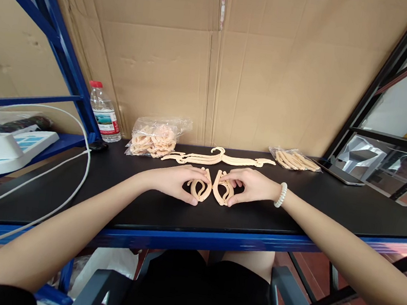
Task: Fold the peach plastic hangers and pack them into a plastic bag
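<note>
On the black tabletop, a beige folding clothes hanger (204,192) lies close to me with its arms curled into two rounded halves. My left hand (181,182) pinches the left half between thumb and fingers. Around the right half (217,193) the thumb and fingers of my right hand (253,186) are closed. The two halves meet or almost touch in the middle; I cannot tell which. Just behind them lie several opened-out beige hangers (202,159), stacked side by side, with one hook (219,150) pointing up.
A clear bag of curled beige pieces (155,139) and a bottle with a red cap (105,114) stand at the back left. Another bag of straight beige pieces (294,160) lies back right, beside a phone or tablet (344,175). A white cable (86,168) loops at left.
</note>
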`<move>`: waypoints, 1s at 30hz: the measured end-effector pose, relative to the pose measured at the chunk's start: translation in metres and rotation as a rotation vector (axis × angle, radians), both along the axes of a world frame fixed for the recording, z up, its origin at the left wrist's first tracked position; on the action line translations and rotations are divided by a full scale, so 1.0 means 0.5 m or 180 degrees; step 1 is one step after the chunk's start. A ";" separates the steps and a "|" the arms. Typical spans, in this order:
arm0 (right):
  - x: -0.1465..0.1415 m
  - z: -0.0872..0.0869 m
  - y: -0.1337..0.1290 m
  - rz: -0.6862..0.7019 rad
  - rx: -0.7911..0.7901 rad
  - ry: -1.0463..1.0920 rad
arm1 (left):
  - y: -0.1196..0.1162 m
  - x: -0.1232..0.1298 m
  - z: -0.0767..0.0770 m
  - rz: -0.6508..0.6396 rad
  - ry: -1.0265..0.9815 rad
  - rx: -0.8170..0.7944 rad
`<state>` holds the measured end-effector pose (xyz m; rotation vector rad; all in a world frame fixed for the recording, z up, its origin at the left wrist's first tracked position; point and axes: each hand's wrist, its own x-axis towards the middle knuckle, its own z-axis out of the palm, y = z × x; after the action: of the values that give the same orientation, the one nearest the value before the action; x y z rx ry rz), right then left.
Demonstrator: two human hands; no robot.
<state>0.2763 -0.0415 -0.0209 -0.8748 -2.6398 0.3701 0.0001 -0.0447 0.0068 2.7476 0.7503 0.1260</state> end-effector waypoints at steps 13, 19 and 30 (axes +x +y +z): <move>0.001 -0.012 0.016 -0.0021 -0.0013 0.0098 | 0.017 -0.002 -0.012 0.0074 -0.0052 -0.0002; 0.003 -0.016 0.019 0.0115 -0.0262 0.0361 | 0.023 -0.006 -0.004 0.0163 -0.0175 -0.0160; 0.118 -0.001 0.099 -0.1213 0.0002 0.0540 | 0.094 -0.048 -0.028 0.2036 -0.0303 0.0566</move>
<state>0.3355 0.0080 -0.0215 -1.2559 -2.2554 0.3274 -0.0237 0.0025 -0.0071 2.5226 1.6261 0.4683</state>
